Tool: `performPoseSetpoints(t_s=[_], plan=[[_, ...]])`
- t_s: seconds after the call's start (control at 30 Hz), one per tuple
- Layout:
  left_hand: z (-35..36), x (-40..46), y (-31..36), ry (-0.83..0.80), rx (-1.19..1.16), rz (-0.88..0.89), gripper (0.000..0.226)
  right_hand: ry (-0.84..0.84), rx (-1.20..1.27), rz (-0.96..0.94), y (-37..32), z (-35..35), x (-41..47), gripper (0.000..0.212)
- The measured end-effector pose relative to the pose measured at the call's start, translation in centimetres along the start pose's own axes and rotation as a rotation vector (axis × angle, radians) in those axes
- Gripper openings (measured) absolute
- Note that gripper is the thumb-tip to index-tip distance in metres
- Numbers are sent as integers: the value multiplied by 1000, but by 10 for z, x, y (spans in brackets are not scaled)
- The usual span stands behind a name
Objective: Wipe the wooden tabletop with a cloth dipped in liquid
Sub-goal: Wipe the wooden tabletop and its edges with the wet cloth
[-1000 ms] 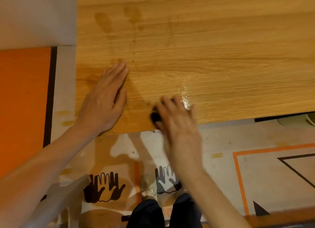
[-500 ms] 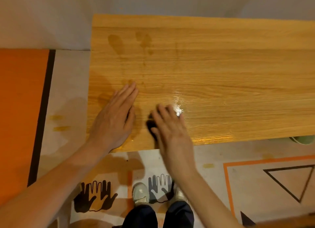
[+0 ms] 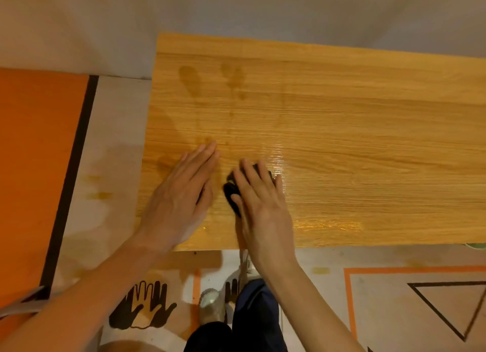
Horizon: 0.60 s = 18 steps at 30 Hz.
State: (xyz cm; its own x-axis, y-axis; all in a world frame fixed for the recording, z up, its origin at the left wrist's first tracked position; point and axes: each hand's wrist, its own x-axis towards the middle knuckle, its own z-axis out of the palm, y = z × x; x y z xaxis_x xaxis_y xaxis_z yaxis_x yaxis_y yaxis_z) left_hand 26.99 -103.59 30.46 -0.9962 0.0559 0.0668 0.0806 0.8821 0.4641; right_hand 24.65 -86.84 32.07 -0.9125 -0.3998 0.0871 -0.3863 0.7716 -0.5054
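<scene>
The wooden tabletop (image 3: pixel 342 130) fills the upper right of the head view, with wet shiny streaks near its front edge and darker damp marks toward the back left. My right hand (image 3: pixel 259 207) presses a small dark cloth (image 3: pixel 232 194) flat against the wood near the front left corner; most of the cloth is hidden under my fingers. My left hand (image 3: pixel 181 196) rests flat on the tabletop just left of it, fingers straight and together.
The table's left edge runs beside an orange floor panel (image 3: pixel 34 167) with a black border. A patterned floor mat (image 3: pixel 394 299) with hand prints and a triangle lies below the front edge. My legs and a shoe (image 3: pixel 210 304) stand there. A grey wall (image 3: pixel 236 7) is behind.
My right hand with the cloth has slid left and away from the front edge, closer to my left hand. The view has tilted, showing more of the table's back edge.
</scene>
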Motion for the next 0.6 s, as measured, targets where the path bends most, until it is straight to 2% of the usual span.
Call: performPoseSetpoints(t_s=[0.07,0.13,0.23,0.3,0.43,0.53,0.6], plan=[[-1,1,0,-5,-16,0,53,5,-7,57,41,-28,-4,43],[-1,1,0,-17,-12,-18,55,81,19,244,85,-58,-2,42],[-3,2,1,-38,-21,-32,57,205,47,450,98,-66,10,41],[-4,3,2,-49,-64,-46,57,199,39,375,67,-42,17,42],[-5,4,3,3,-114,-78,55,22,28,23,4,6,24,40],[-13,21,0,74,-111,-136,53,-107,10,-106,27,-9,34,43],[-19,44,-5,106,-119,-225,53,-98,13,-55,62,-32,43,44]])
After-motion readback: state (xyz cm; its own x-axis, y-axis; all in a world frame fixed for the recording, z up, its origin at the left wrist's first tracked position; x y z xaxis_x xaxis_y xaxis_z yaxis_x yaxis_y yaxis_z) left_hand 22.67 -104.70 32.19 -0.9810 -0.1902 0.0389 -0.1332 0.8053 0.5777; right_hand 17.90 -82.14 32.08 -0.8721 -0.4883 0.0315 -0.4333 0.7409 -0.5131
